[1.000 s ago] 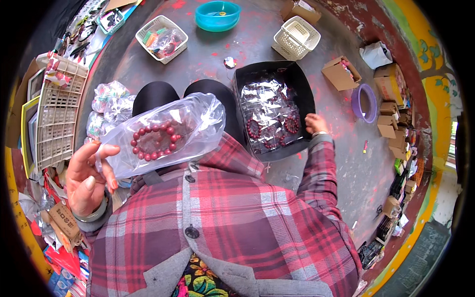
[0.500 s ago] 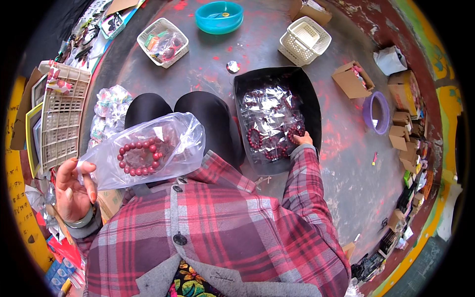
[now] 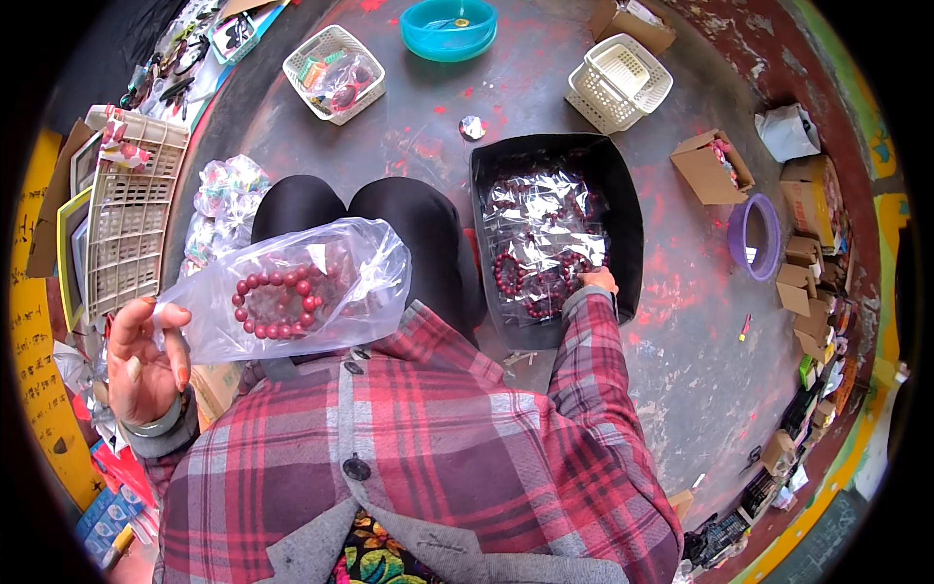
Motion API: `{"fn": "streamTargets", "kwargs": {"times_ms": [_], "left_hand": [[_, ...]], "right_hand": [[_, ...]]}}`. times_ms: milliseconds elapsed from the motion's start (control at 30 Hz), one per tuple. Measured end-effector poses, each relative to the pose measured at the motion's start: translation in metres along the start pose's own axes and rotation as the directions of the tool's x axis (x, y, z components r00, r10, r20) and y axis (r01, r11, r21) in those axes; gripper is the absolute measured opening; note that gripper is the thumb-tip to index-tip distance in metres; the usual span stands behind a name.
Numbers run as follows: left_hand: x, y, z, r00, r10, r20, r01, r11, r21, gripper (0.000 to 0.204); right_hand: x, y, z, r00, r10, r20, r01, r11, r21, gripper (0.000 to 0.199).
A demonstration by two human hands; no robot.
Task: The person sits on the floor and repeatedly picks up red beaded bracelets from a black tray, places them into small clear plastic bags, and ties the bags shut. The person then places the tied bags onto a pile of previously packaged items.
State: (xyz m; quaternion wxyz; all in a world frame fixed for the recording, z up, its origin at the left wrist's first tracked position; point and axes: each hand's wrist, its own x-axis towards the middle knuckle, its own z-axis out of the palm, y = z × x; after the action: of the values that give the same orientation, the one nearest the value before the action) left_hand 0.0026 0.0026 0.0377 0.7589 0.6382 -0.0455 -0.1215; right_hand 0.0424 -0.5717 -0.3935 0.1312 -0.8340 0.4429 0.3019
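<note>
Black box [image 3: 625,219] (white basket [image 3: 595,105] beyond).

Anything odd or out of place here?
On the floor to the right, a small pink-and-yellow item lies loose, outside any container. Red patches also mottle the floor; can't tell if paint or stain. Nothing looks spilled from the black box.

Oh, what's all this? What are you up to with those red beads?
A person's left hand holds one end of a clear plastic bag over the lap, with a red beaded bracelet showing in it. The right hand is inside a black bin, at clear packets of similar beads. Whether its fingers grip one is hard to tell.
</note>
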Motion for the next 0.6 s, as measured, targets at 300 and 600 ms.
{"fn": "streamTargets", "kwargs": {"times_ms": [300,600], "left_hand": [[0.01,0.004,0.011,0.998,0.024,0.06,-0.014,0.988,-0.154,0.055],[-0.006,0.002,0.02,0.997,0.01,0.072,0.001,0.988,-0.152,0.068]], "right_hand": [[0.012,0.042,0.003,0.943,-0.314,-0.112,0.316,0.734,0.601,0.019],[-0.172,-0.077,-0.207,0.401,-0.627,-0.668,0.449,-0.501,0.74,0.029]]}}
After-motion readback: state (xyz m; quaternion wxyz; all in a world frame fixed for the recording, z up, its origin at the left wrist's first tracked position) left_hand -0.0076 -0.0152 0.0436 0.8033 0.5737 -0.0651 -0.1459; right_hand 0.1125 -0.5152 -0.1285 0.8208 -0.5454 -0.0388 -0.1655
